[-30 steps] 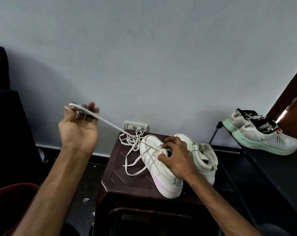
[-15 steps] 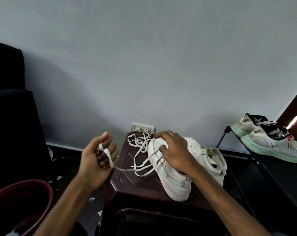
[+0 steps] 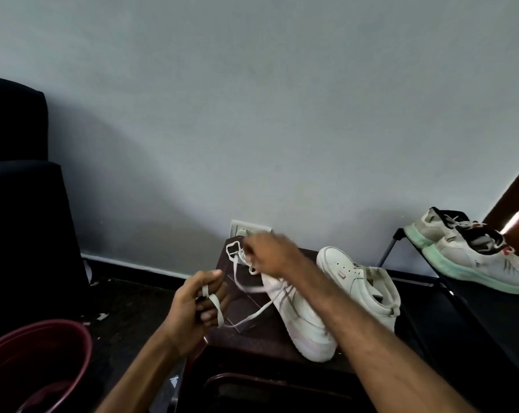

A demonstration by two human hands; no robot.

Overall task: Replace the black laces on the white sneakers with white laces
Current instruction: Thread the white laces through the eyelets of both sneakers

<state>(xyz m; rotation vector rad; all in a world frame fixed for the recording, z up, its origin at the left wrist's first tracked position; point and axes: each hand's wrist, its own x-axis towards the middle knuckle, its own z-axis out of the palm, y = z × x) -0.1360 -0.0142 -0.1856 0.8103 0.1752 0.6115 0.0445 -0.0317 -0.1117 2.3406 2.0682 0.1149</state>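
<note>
Flat white cloth lace [image 3: 217,308]: end pinched in left hand [image 3: 197,305], runs to white leather high-top sneaker [image 3: 306,320] beneath right hand [image 3: 270,254]; that grip is blurred, cannot tell. Best kept untwisted, slack drawn evenly.

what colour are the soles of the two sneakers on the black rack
Mint green soles, shown in the head view, the only one.

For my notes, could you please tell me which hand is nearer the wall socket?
Right. The right hand is just below the wall socket; the left hand sits lower left.
</note>
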